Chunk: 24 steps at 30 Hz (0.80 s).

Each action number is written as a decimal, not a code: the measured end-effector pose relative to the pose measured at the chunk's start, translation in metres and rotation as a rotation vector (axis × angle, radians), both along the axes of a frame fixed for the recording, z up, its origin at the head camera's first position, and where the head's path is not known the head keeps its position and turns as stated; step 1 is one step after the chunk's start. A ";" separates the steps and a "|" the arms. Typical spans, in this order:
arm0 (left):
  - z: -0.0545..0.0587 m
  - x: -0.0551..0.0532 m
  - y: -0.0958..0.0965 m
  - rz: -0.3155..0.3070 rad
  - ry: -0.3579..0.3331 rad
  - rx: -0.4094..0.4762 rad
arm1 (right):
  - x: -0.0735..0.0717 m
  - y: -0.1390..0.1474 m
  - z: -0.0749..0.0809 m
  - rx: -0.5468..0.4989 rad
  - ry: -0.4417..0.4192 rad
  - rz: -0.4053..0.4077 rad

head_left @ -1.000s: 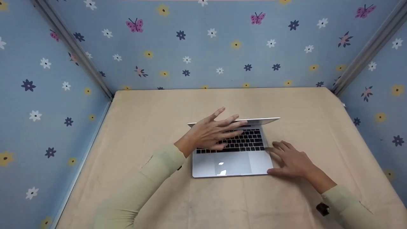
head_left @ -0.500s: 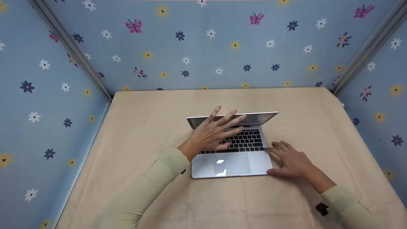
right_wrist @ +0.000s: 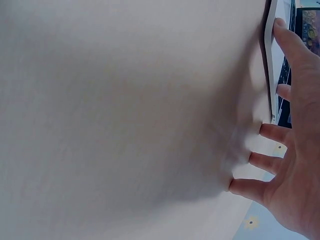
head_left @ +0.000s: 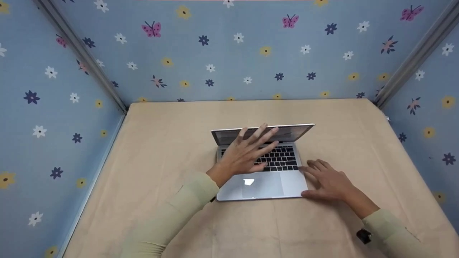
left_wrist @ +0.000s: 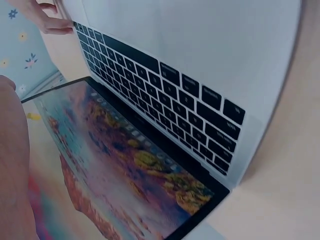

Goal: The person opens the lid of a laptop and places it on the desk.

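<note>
A silver laptop (head_left: 265,186) stands open on the table, its base flat and its screen (head_left: 292,133) raised. Spread fingers of my left hand (head_left: 244,152) reach over the black keyboard (left_wrist: 160,100), with fingertips overlapping the screen near its top edge. In the left wrist view the lit display (left_wrist: 125,155) carries a colourful rocky picture, and part of that hand shows at the left edge. Beside the base's right side, my right hand (head_left: 328,182) rests with thumb and index finger on the edge. Its other fingertips touch the tablecloth in the right wrist view (right_wrist: 300,120).
A beige cloth (head_left: 161,143) covers the table. Blue panels (head_left: 229,53) printed with flowers and butterflies rise behind it and on both sides, with grey metal posts (head_left: 416,53) at the corners.
The screen has tilted up and back from its lower angle, showing more of its face. My left hand has shifted slightly to the right. The right hand has stayed in place.
</note>
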<state>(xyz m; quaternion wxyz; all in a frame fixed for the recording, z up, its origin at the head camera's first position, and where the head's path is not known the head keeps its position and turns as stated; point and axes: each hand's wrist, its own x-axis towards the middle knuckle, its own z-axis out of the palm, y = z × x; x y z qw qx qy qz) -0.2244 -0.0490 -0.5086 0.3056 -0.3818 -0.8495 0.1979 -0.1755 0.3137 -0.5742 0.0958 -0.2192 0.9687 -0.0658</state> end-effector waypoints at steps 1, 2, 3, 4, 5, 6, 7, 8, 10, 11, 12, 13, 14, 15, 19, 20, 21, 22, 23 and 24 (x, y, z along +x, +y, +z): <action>-0.001 0.001 0.001 0.002 -0.006 0.010 | 0.000 0.000 0.000 -0.001 0.000 0.000; -0.002 0.002 0.002 0.006 -0.009 0.017 | 0.000 0.000 0.000 -0.002 0.001 0.000; -0.003 0.002 0.003 0.009 -0.011 0.026 | 0.000 0.001 -0.001 -0.005 0.002 0.000; -0.004 0.003 0.004 0.014 -0.007 0.030 | 0.000 0.001 -0.001 -0.005 0.003 -0.001; -0.006 0.003 0.005 0.017 -0.007 0.037 | 0.000 0.001 -0.002 -0.006 0.005 0.000; -0.007 0.004 0.006 0.019 -0.004 0.042 | 0.000 0.001 -0.002 -0.008 0.008 0.002; -0.008 0.004 0.006 0.022 0.004 0.047 | 0.000 0.001 -0.003 -0.009 0.011 0.005; -0.009 0.004 0.007 0.024 0.011 0.055 | 0.000 0.001 -0.003 -0.009 0.011 0.003; -0.011 0.004 0.008 0.023 0.031 0.071 | 0.000 0.001 -0.004 -0.008 0.015 0.005; -0.012 0.005 0.009 0.023 0.039 0.080 | 0.000 0.001 -0.004 -0.009 0.016 0.005; -0.013 0.005 0.009 0.022 0.051 0.087 | 0.000 0.001 -0.004 -0.009 0.016 0.003; -0.013 0.005 0.009 0.020 0.061 0.094 | 0.000 0.001 -0.004 -0.008 0.015 0.001; -0.014 0.005 0.010 0.017 0.067 0.102 | 0.000 0.001 -0.004 -0.009 0.015 0.002; -0.014 0.005 0.010 0.016 0.070 0.108 | 0.000 0.002 -0.004 -0.012 0.017 0.004; -0.014 0.004 0.010 0.023 0.055 0.129 | 0.000 0.002 -0.005 -0.026 0.028 0.011; -0.014 0.004 0.010 0.026 0.048 0.133 | 0.000 0.002 -0.005 -0.029 0.033 0.015; -0.014 0.003 0.010 0.029 0.043 0.134 | 0.000 0.002 -0.005 -0.030 0.033 0.012; -0.013 0.003 0.009 0.031 0.040 0.133 | 0.000 0.002 -0.005 -0.029 0.035 0.013; -0.013 0.003 0.009 0.032 0.037 0.132 | 0.000 0.002 -0.005 -0.026 0.033 0.012; -0.013 0.003 0.009 0.032 0.034 0.132 | 0.000 0.002 -0.004 -0.023 0.031 0.011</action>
